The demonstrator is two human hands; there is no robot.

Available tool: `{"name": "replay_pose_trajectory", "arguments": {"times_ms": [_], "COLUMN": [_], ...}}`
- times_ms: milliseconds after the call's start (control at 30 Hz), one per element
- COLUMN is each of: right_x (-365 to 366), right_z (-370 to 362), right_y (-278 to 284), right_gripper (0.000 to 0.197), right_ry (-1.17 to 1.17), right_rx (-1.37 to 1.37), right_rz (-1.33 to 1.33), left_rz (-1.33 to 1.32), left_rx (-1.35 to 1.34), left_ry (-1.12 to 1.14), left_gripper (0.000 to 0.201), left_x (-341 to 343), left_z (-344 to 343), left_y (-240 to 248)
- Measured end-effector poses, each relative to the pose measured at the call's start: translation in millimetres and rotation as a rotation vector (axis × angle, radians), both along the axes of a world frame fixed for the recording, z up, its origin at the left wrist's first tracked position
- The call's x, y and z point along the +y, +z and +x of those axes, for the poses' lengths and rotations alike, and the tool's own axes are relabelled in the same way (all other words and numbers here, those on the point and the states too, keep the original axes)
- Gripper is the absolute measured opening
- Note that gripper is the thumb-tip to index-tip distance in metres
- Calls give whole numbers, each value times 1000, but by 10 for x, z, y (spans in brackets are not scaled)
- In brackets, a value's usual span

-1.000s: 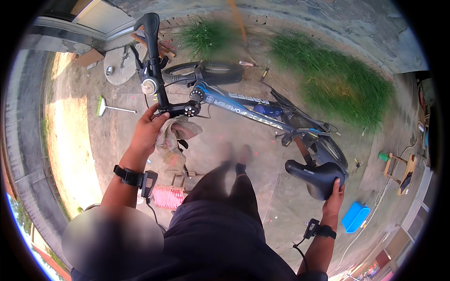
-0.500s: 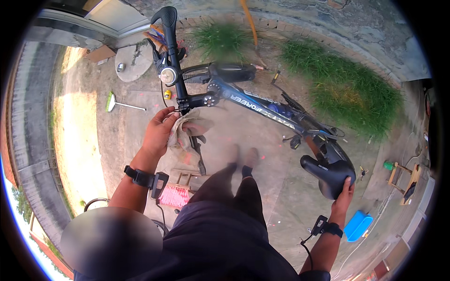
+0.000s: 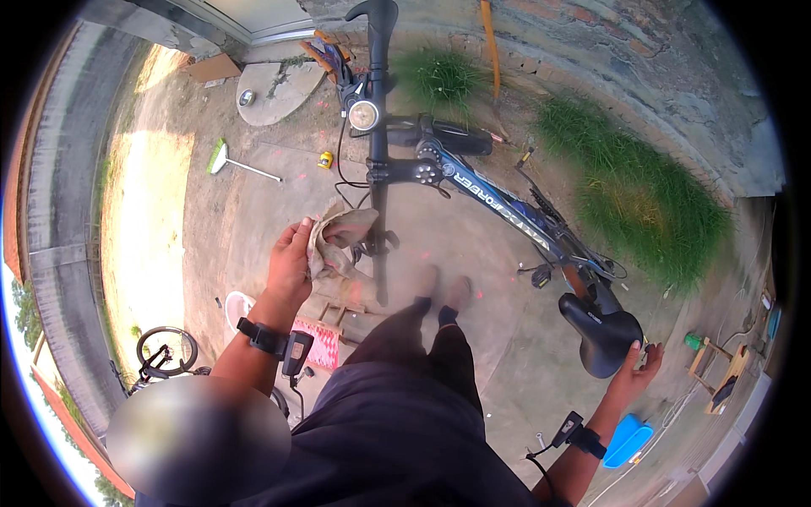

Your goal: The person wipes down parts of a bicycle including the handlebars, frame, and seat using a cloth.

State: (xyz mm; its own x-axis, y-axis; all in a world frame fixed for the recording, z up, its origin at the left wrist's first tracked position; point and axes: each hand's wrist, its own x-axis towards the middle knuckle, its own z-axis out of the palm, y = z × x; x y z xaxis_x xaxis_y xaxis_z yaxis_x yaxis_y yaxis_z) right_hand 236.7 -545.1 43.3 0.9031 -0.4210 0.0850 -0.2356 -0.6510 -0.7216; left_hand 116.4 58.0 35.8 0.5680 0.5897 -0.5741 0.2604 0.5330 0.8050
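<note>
A blue and black bicycle (image 3: pixel 507 201) stands across the view, handlebar (image 3: pixel 379 110) at left and black saddle (image 3: pixel 598 335) at right. My left hand (image 3: pixel 291 264) is closed on a crumpled, stained beige rag (image 3: pixel 336 241), left of the handlebar's near end. The rag partly hides the brake lever and grip there. At the saddle's back edge is my right hand (image 3: pixel 634 376), its fingers spread and its thumb against the saddle. A round bell-like part (image 3: pixel 364 115) sits on the handlebar.
A low stool with pink woven cover (image 3: pixel 317 345) stands beside my left forearm. Around lie a green-headed brush (image 3: pixel 219 157), a yellow tape measure (image 3: pixel 325 160) and a blue bin (image 3: pixel 628 441). Grass (image 3: pixel 642 190) grows along the wall; another bicycle (image 3: pixel 166 351) is at lower left.
My left hand has drawn the rag away from the handlebar stem, toward me. My right hand's fingers have spread off the saddle. The handlebar has turned slightly, and the whole view has shifted.
</note>
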Motion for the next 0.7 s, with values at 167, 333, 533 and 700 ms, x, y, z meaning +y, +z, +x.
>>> {"name": "replay_pose_trajectory", "arguments": {"times_ms": [167,333,533,700], "right_x": [1239,2546,3596,3960], "right_z": [181,103,-350,-513], "right_y": [241,-199,-1169,-1509], "right_gripper": [52,55,58,49], "right_ry": [426,923,1004,1060], "right_rx": [69,267,457,607], "right_rz": [146,205,409,634], "left_rz": [55,251,907,1153], "left_rx": [-203,-338,19,98], "left_ry": [199,237,-147,-276], "left_gripper": [33,41,56,52], "left_x": [138,-135,-628,-569], "left_z": [54,532,1258,1428], "left_y": [168,245,-249,-194]}}
